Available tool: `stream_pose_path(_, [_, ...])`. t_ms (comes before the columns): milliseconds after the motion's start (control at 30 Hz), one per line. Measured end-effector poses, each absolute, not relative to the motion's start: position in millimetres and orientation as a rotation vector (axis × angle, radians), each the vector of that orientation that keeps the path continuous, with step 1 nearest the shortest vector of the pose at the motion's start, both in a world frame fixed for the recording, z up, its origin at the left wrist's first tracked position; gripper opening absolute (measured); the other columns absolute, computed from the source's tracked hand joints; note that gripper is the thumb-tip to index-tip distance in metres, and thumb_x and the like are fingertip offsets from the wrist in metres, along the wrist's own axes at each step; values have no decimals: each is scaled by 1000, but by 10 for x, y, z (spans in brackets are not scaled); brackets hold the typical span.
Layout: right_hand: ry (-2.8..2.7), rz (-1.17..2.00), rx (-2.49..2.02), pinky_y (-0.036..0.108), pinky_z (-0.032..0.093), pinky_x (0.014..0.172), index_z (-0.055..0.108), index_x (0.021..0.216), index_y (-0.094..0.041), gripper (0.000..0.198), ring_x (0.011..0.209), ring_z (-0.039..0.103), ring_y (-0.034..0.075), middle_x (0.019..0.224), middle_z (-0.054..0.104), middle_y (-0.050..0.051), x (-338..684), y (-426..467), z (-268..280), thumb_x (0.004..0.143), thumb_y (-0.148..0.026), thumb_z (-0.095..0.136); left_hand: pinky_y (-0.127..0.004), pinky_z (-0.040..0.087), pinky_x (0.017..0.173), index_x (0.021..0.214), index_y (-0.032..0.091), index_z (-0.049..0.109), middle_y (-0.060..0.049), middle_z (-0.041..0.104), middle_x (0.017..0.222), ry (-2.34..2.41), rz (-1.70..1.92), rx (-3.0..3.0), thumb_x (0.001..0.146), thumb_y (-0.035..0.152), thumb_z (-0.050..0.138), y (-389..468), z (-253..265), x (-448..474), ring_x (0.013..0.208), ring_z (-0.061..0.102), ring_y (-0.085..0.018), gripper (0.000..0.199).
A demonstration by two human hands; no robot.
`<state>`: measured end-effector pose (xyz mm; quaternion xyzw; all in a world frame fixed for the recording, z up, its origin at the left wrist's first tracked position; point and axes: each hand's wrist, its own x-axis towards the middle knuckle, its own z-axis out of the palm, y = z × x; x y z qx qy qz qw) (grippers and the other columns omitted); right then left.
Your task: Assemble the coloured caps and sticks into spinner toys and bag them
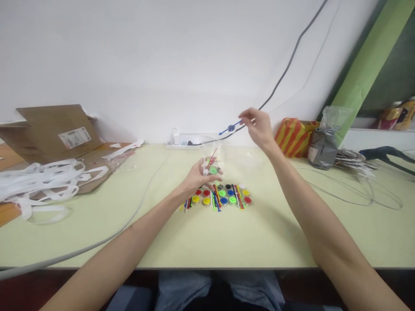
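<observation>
My right hand (256, 125) is raised above the table, its fingertips pinching one end of a blue arrow-shaped plastic spinner (231, 128). Lower and to the left, my left hand (199, 176) is closed around a clear plastic bag (214, 154) with green, red and white pieces inside. Just below the left hand, round discs (223, 200) in red, yellow, green, blue, black and white lie in rows on the table. Between them are bundles of thin coloured plastic arrows (216, 198). The left fingers partly cover the discs at the back.
A white power strip (181, 145) stands against the wall. An open cardboard box (61, 134) and tangled white strapping (48, 181) are at the left. A grey cable (113, 235) crosses the table. On the right are a red-and-yellow striped bag (292, 137), a grey package (320, 149) and loose wire.
</observation>
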<state>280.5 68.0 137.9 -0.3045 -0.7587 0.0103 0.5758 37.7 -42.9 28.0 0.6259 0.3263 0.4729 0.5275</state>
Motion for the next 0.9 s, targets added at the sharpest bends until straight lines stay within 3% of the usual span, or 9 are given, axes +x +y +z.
stream_pose_path(167, [-1862, 22, -658, 33, 49, 76, 63, 102, -20, 13, 82, 66, 17, 80, 65, 1, 2732, 354, 1620, 91, -19, 56, -26, 58, 52, 137, 19, 46, -14, 72, 104, 778, 1083, 1491, 66, 31, 88, -470, 315, 391, 79, 74, -26, 83])
stream_pose_path(467, [-2319, 302, -612, 28, 45, 72, 65, 90, -16, 6, 75, 64, 14, 79, 71, 1, 2330, 97, 1548, 84, -14, 65, -25, 57, 50, 141, 24, 45, -12, 72, 106, 775, 1065, 1565, 69, 34, 87, -476, 354, 397, 81, 74, -26, 83])
stream_pose_path(600, [-2525, 410, -621, 27, 44, 69, 67, 80, -15, 4, 73, 63, 13, 79, 71, 2, 2223, 66, 1499, 80, -11, 65, -24, 55, 49, 136, 20, 50, -11, 73, 97, 800, 1087, 1570, 67, 31, 88, -478, 357, 398, 80, 74, -26, 80])
stream_pose_path(800, [-2125, 68, -709, 30, 44, 83, 71, 93, -18, 21, 89, 61, 18, 94, 72, 5, 2242, 329, 1419, 96, -24, 51, -25, 57, 51, 131, 19, 51, -9, 72, 98, 805, 1259, 1540, 68, 31, 88, -418, 322, 393, 81, 72, -24, 74])
stream_pose_path(900, [-2065, 0, -850, 29, 46, 84, 69, 106, -15, 29, 91, 63, 19, 98, 73, 8, 2286, 595, 1191, 98, -18, 41, -27, 60, 59, 132, 20, 47, -9, 72, 102, 798, 1389, 1485, 66, 27, 88, -356, 285, 377, 88, 72, -24, 78])
